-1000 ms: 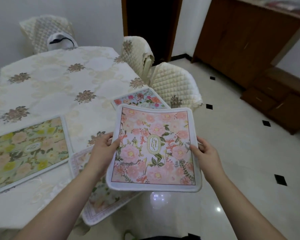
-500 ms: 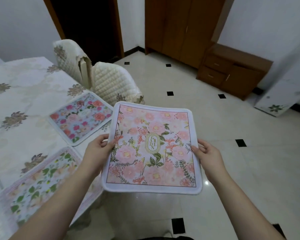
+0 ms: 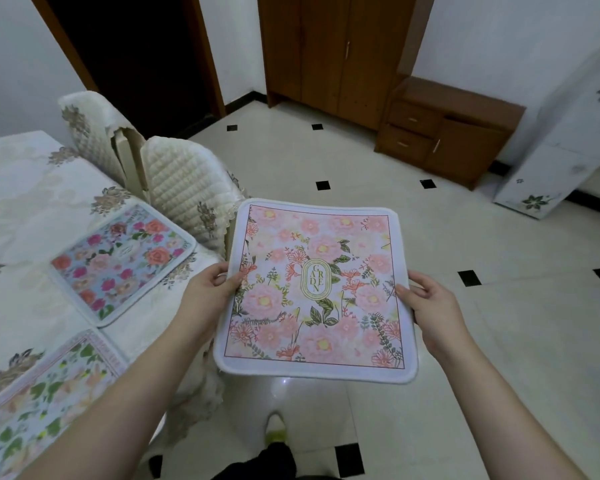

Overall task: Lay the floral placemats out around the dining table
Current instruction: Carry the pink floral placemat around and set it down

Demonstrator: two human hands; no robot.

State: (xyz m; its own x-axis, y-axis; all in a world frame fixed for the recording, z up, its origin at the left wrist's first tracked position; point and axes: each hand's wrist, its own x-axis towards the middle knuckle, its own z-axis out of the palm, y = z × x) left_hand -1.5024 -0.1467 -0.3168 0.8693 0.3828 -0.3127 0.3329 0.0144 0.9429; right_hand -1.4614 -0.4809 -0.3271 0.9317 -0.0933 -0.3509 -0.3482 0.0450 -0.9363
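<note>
I judge the pink mat light and floppy (its far edge sags), best held at mid-edges as now, left hand and right hand pinching its sides over the tiled floor, right of the clothed table bearing two mats.

Pink placemat: matt printed cloth, white bound edge. Tablecloth at 9 o'clock: woven fabric, faint sheen. Chair covers: quilted cloth. Floor: glossy tile. Cabinet at 1 o'clock: smooth wood
</note>
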